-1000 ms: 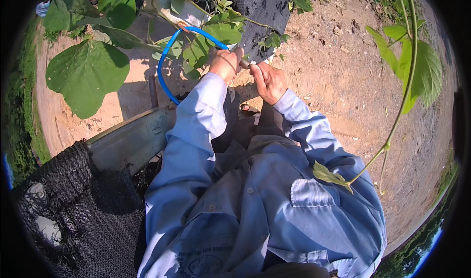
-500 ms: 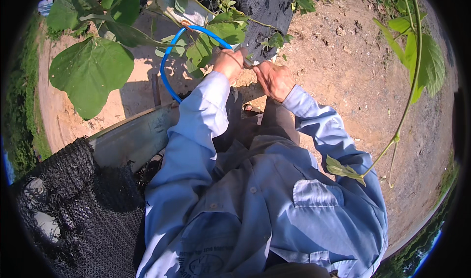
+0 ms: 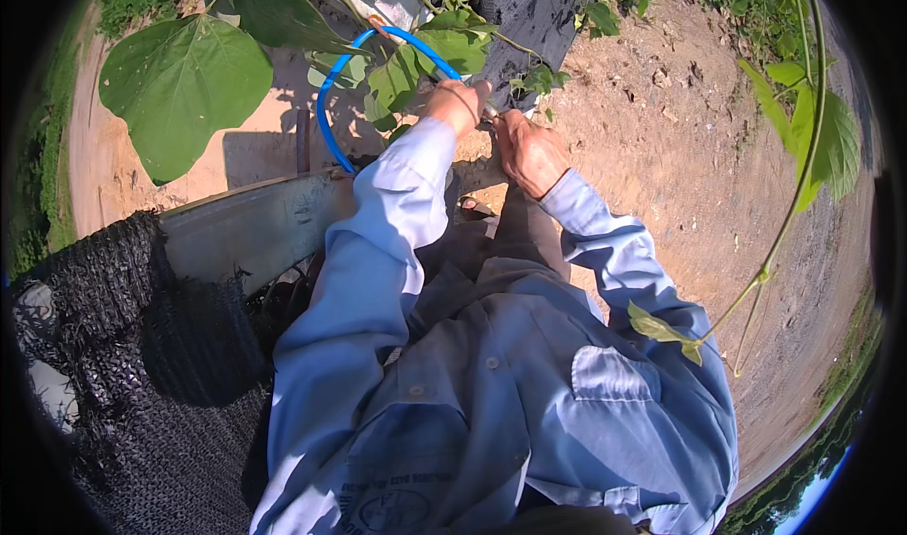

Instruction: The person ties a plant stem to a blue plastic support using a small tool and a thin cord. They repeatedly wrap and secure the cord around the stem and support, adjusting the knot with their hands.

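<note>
A thin blue hose (image 3: 323, 110) curves in an open loop in front of me, and one end runs into my left hand (image 3: 456, 106). The fingers of that hand are wrapped round the hose end. Close beside it on the right, my right hand (image 3: 531, 155) is closed, its thumb and fingertips pinched toward the left hand. A small pale grey piece (image 3: 490, 111) shows in the gap between the two hands; its kind is too small to tell. What lies inside the right fingers is hidden. The hose's other end passes behind my left sleeve.
Broad green leaves (image 3: 184, 91) hang at the upper left, and a vine stem (image 3: 792, 219) crosses the right side. Black netting (image 3: 189, 441) covers the lower left beside a pale panel (image 3: 250, 233). Dark mesh (image 3: 520, 25) stands beyond my hands. Dry earth (image 3: 680, 167) stretches right.
The view has shifted slightly, so leaves and panel sit higher. Both hands stay close together on the hose end, with a little more of the pale piece showing between them.
</note>
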Tool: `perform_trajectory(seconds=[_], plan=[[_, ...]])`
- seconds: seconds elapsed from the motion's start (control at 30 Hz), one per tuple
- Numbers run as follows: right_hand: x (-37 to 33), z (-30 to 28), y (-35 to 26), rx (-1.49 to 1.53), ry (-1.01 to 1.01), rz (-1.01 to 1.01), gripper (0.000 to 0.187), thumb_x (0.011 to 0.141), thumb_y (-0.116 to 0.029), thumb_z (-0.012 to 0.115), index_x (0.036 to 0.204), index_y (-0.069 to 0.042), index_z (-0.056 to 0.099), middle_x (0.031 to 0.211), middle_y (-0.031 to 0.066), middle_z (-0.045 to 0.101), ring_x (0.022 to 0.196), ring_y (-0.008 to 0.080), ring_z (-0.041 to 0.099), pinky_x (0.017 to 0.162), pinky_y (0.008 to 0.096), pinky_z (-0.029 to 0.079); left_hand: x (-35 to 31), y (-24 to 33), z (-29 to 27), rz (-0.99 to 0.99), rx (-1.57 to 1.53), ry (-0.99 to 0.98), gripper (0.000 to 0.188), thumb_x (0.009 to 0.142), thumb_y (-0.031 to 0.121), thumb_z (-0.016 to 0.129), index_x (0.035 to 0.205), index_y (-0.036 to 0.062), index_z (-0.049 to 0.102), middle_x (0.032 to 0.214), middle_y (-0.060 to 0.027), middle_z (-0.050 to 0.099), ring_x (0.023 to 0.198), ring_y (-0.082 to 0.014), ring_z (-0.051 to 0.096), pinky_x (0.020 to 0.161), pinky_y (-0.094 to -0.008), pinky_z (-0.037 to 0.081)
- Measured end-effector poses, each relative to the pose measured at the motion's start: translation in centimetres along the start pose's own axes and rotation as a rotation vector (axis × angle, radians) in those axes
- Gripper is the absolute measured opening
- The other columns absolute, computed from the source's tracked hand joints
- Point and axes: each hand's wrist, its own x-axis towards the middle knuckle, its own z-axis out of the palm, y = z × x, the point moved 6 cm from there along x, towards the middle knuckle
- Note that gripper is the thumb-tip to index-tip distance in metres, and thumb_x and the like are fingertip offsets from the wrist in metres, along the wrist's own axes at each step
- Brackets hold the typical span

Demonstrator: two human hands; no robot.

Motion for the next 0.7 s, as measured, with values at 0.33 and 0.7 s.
perform_trajectory(seconds=[0.33,0.7], plan=[[-0.5,0.1,0.1,-0.05,0.089,-0.317,0.014,0.088,-0.016,0.061,0.084,-0.007,0.051,0.059,0.0104,0.053,0.046,0.0293,0.056,0.042,0.0392,0.043,-0.9,1.2,-0.3,0.096,0.371,-0.302,0.023,0.086,0.014,0.052,0.103,0.0014,0.061,0.099,-0.0228,0.068,0.094,-0.0365,0.067,0.078,-0.0439,0.053],[-0.8,-0.3,0.1,0.042,0.046,-0.224,0.011,0.089,-0.014,0.061,0.089,-0.006,0.053,0.061,0.0122,0.054,0.051,0.0321,0.057,0.044,0.0422,0.043,-1.8,0.4,0.1,-0.031,0.03,-0.108,0.033,0.075,0.0,0.062,0.108,0.0026,0.056,0.079,-0.0152,0.068,0.077,-0.0321,0.069,0.063,-0.0418,0.054]])
